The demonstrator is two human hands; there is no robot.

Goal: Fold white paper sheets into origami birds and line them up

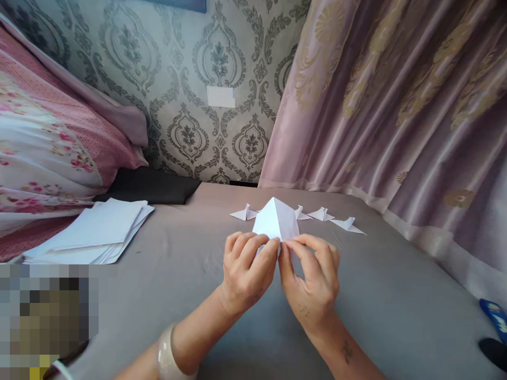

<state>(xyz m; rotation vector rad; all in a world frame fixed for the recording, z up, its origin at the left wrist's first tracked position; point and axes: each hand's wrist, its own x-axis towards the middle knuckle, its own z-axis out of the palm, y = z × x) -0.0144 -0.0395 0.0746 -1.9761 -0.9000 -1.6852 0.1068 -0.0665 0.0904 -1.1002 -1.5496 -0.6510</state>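
The left hand and the right hand both pinch the near end of a folded white sheet, thumbs and fingertips nearly meeting at its middle; the sheet stands raised above the grey cloth surface, its peak pointing away from the body. The step in hand seems to be a fold being lined up or creased, though the fingers hide the exact crease. The next move likely calls for holding the layers even while one thumb presses along the edge.

Room for moving is good on the near side and to the right — the forearms have space to swing. The tighter edge is ahead: small folded paper figures sit in a row just beyond the sheet, partly hidden by it. A paper stack lies well off to the left, before a dark folded cloth.
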